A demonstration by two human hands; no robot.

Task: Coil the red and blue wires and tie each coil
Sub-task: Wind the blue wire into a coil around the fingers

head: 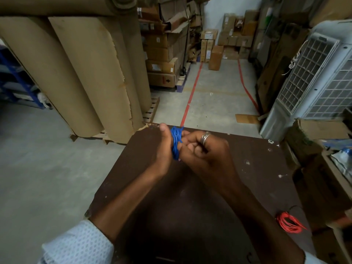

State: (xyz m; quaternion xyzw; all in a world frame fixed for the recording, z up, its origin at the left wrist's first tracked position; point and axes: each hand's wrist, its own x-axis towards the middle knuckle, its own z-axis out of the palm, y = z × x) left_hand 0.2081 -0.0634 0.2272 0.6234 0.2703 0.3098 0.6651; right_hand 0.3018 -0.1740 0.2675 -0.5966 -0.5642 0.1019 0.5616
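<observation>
I see the blue wire coil point(175, 142) held up over the far end of the dark brown surface point(190, 197), bunched tight between both hands. The left hand point(163, 147) grips it with fingers curled round the bundle and thumb raised; the right hand point(204, 147), a ring on one finger, has its fingers curled in against the coil, apparently working a wrap or tie. I cannot tell whether the knot is finished. The red wire coil point(288, 222) lies near the surface's right edge, already coiled and seemingly bound, so I judge only the blue tie remains.
</observation>
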